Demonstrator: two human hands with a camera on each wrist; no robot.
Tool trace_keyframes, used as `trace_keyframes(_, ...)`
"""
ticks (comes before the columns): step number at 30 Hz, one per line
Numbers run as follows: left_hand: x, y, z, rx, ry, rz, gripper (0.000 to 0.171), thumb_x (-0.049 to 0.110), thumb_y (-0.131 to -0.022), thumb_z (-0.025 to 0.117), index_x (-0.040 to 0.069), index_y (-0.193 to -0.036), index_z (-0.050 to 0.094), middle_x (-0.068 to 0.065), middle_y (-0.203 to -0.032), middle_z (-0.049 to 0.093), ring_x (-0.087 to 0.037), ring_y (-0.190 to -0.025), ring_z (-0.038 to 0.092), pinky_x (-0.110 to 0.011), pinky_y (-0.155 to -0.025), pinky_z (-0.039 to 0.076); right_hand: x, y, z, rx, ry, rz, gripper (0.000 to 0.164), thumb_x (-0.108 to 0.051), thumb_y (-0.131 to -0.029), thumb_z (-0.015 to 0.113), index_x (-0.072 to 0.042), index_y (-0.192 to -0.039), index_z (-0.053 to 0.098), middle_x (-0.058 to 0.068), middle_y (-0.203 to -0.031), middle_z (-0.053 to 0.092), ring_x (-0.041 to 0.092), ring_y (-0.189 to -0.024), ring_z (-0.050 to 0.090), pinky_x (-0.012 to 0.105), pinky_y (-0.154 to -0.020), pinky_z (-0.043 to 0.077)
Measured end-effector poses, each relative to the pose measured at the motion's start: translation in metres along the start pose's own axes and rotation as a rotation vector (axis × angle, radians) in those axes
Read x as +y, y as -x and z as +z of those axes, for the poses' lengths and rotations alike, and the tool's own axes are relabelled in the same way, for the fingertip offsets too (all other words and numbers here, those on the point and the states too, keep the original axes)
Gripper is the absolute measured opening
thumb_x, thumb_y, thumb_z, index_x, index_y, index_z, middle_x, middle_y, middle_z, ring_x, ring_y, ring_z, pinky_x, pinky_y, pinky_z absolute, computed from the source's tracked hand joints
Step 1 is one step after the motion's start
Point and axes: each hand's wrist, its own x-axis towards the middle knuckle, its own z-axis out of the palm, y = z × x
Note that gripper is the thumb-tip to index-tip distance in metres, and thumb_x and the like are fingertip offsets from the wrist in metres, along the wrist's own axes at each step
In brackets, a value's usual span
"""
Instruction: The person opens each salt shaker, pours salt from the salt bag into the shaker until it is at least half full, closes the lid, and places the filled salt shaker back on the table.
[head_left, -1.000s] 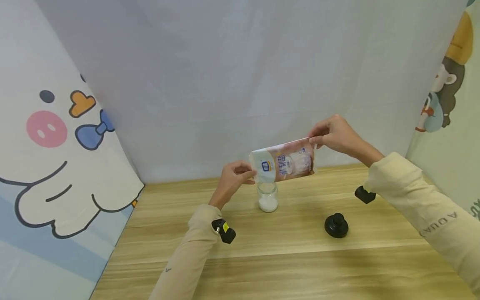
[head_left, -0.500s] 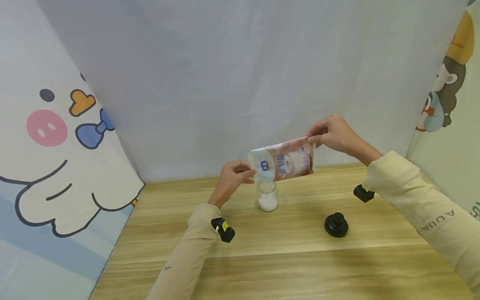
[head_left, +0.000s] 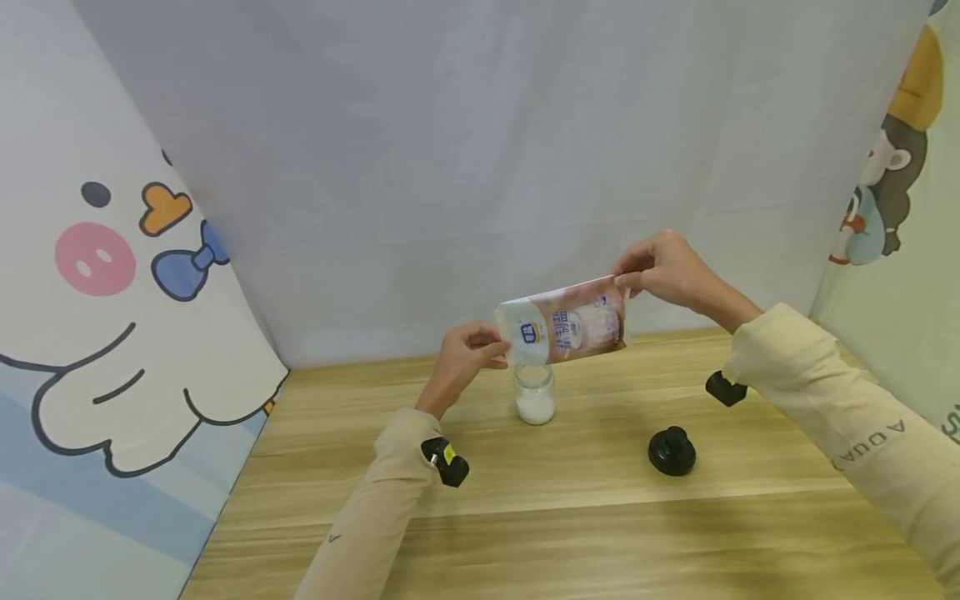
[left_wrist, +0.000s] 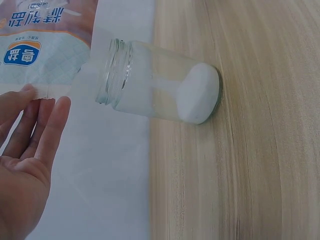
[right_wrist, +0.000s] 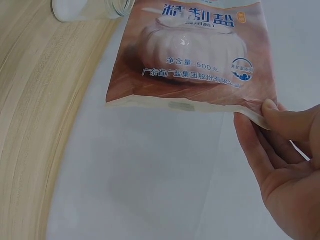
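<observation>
A pink and pale blue salt bag (head_left: 576,321) hangs tilted over a glass jar (head_left: 535,380), its left end lower. My left hand (head_left: 467,358) pinches the bag's pale blue end between thumb and fingers, right above the jar's mouth. At the other end, my right hand (head_left: 670,271) pinches an upper corner; the right wrist view shows the thumb (right_wrist: 285,117) lying over the bag's bottom seam. White salt (left_wrist: 197,93) covers the jar's bottom, and a faint white streak runs down to it inside the glass. The jar stands upright on the wooden table.
A black round lid (head_left: 672,451) with a knob lies on the table (head_left: 540,542), right of the jar and nearer to me. A pale cloth backdrop (head_left: 480,167) hangs behind the table; printed cartoon panels stand at left and right.
Both hands hold the bag over the jar in nearly the same place throughout. Only slight shifts of the bag and right hand show; the jar and lid stay put.
</observation>
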Motion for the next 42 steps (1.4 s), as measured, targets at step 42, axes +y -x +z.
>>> trace_keyframes(42,0.016,0.003,0.005,-0.037,0.017,-0.027,0.017,-0.002,-0.087,0.065,-0.015,-0.096,0.059,-0.031,-0.096,0.061,-0.042,-0.093,0.061,-0.05,-0.081,0.057,-0.004,0.003,-0.003,0.027,-0.007,-0.015,0.012,-0.003,-0.089,0.063,0.006,-0.094,0.07,0.018,-0.087,0.068,0.025,-0.071,0.065,0.025,-0.06,0.057)
